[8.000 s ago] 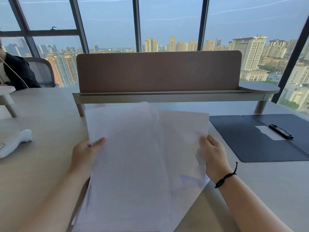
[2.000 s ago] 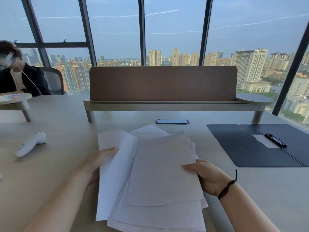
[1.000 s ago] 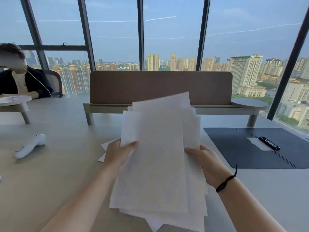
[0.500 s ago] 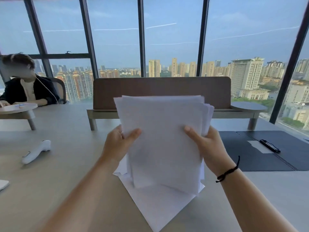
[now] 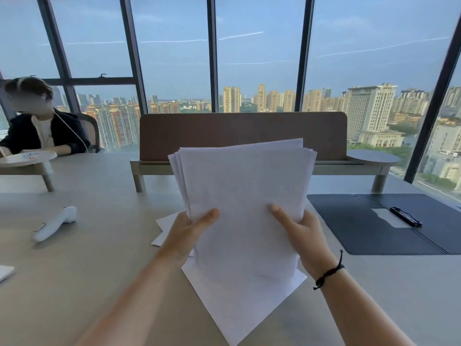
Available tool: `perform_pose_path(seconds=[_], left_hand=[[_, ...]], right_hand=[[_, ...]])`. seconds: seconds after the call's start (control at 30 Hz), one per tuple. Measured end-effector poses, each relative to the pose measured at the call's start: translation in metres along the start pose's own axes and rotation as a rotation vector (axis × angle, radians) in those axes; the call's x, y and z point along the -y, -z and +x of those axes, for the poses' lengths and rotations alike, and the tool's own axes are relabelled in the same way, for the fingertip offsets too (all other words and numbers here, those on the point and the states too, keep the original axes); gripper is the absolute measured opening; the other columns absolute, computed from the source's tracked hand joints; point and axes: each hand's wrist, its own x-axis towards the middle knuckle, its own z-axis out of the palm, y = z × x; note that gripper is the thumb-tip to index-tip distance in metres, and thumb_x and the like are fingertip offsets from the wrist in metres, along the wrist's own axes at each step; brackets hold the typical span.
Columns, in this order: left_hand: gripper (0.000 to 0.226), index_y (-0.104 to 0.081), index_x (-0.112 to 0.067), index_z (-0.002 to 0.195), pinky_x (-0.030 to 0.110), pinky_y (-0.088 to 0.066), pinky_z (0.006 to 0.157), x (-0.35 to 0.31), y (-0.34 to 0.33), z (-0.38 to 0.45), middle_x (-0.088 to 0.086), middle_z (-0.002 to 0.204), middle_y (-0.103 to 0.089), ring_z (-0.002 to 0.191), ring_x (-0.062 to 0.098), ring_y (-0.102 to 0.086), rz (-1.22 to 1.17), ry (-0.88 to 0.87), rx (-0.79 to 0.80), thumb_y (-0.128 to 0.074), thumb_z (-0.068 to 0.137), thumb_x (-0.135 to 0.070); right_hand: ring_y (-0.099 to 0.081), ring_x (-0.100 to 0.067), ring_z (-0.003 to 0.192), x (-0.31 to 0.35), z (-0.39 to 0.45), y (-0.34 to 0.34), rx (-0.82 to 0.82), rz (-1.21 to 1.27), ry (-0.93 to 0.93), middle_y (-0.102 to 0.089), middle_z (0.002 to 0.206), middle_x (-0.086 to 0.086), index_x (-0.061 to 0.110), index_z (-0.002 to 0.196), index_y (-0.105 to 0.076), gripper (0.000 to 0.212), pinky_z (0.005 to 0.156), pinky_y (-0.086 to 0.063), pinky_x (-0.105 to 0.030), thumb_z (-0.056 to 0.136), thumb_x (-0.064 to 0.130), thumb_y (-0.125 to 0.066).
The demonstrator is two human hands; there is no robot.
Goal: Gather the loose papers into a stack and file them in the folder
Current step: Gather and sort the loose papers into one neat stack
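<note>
Stack of papers (image 5: 245,211) upright over the table (image 5: 99,270), in front of me. My left hand (image 5: 185,237) grips its left edge, thumb across the front; my right hand (image 5: 303,233) grips the right edge likewise. Held on end, I judge, to jog the sheets square. Long axis runs near vertical, top edge tipped away toward the window, corners fanned. Some sheets (image 5: 247,308) lie flat beneath. Open folder (image 5: 361,228) waits well to my right, pen (image 5: 405,216) on it.
</note>
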Motion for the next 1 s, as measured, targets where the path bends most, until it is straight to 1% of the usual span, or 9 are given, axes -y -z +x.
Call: perform_pose_path(seconds=[0.1, 0.2, 0.43, 0.53, 0.67, 0.77, 0.83, 0.9, 1.0], left_hand=[[0.02, -0.082, -0.037, 0.086, 0.049, -0.054, 0.097, -0.007, -0.012, 0.004, -0.004, 0.097, -0.08, 0.097, 0.017, -0.075, 0.064, -0.061, -0.064, -0.082, 0.067, -0.042], [0.02, -0.081, -0.026, 0.082, 0.044, -0.059, 0.088, -0.035, -0.01, 0.014, -0.002, 0.09, -0.081, 0.088, 0.017, -0.077, 0.081, -0.15, -0.109, -0.087, 0.067, -0.037], [0.014, -0.077, -0.032, 0.091, 0.038, -0.062, 0.077, -0.081, 0.001, 0.021, -0.006, 0.089, -0.078, 0.085, 0.013, -0.075, -0.005, -0.289, 0.055, -0.077, 0.077, -0.029], [0.013, -0.075, -0.027, 0.091, 0.033, -0.063, 0.07, -0.097, -0.006, 0.022, -0.01, 0.079, -0.076, 0.075, 0.006, -0.074, -0.013, -0.307, 0.092, -0.071, 0.085, -0.016], [0.028, -0.081, -0.038, 0.079, 0.031, -0.062, 0.07, -0.101, -0.006, 0.021, -0.01, 0.08, -0.078, 0.076, 0.007, -0.075, -0.064, -0.279, 0.142, -0.062, 0.089, -0.02], [0.028, -0.081, -0.039, 0.08, 0.037, -0.062, 0.076, -0.08, 0.005, 0.018, -0.01, 0.082, -0.078, 0.078, 0.008, -0.075, -0.098, -0.208, 0.142, -0.063, 0.092, -0.02], [0.009, -0.082, -0.033, 0.086, 0.037, -0.061, 0.079, -0.045, 0.012, 0.011, -0.005, 0.09, -0.08, 0.084, 0.013, -0.076, -0.098, -0.136, 0.196, -0.08, 0.077, -0.034], [0.043, -0.082, -0.025, 0.095, 0.033, -0.059, 0.083, -0.003, 0.015, 0.004, 0.001, 0.101, -0.08, 0.097, 0.019, -0.075, -0.028, -0.008, 0.246, -0.091, 0.057, -0.045], [0.036, -0.075, -0.02, 0.107, 0.03, -0.058, 0.084, 0.028, 0.013, 0.003, 0.003, 0.109, -0.078, 0.108, 0.025, -0.072, -0.009, 0.061, 0.176, -0.083, 0.072, -0.021]], right_hand=[[-0.077, -0.014, 0.082, 0.003, 0.005, -0.013, -0.055, -0.026, 0.021, -0.081, 0.083, 0.007, 0.023, 0.083, -0.078, 0.012, 0.073, -0.063, -0.037, 0.08, 0.035, -0.078], [-0.076, -0.01, 0.073, 0.027, 0.021, -0.012, -0.117, -0.055, 0.131, -0.078, 0.073, 0.009, 0.019, 0.077, -0.075, 0.019, 0.066, -0.063, -0.033, 0.085, 0.036, -0.076], [-0.072, -0.017, 0.083, 0.055, 0.022, -0.007, -0.021, 0.067, 0.224, -0.076, 0.09, -0.001, 0.011, 0.094, -0.075, 0.034, 0.071, -0.059, -0.035, 0.082, 0.043, -0.077], [-0.074, -0.017, 0.083, 0.07, 0.024, -0.012, 0.001, 0.107, 0.241, -0.077, 0.09, 0.0, 0.013, 0.095, -0.076, 0.025, 0.069, -0.059, -0.032, 0.086, 0.036, -0.073], [-0.077, -0.02, 0.085, 0.081, 0.025, -0.018, 0.031, 0.101, 0.222, -0.08, 0.092, -0.002, 0.016, 0.096, -0.076, 0.013, 0.07, -0.062, -0.033, 0.088, 0.025, -0.074], [-0.077, -0.023, 0.09, 0.068, 0.018, -0.014, 0.067, 0.098, 0.168, -0.08, 0.098, -0.006, 0.013, 0.1, -0.076, 0.016, 0.073, -0.062, -0.035, 0.086, 0.019, -0.076], [-0.076, -0.026, 0.094, 0.039, 0.008, -0.007, 0.071, 0.096, 0.06, -0.08, 0.102, -0.008, 0.012, 0.103, -0.076, 0.02, 0.079, -0.062, -0.04, 0.085, 0.019, -0.076], [-0.076, -0.029, 0.097, 0.003, -0.006, -0.004, 0.084, 0.112, -0.111, -0.079, 0.104, -0.01, 0.012, 0.104, -0.077, 0.021, 0.085, -0.06, -0.045, 0.084, 0.018, -0.077], [-0.075, -0.03, 0.099, -0.035, -0.017, -0.006, 0.081, 0.072, -0.232, -0.079, 0.105, -0.011, 0.011, 0.106, -0.077, 0.022, 0.087, -0.06, -0.045, 0.083, 0.014, -0.077]])
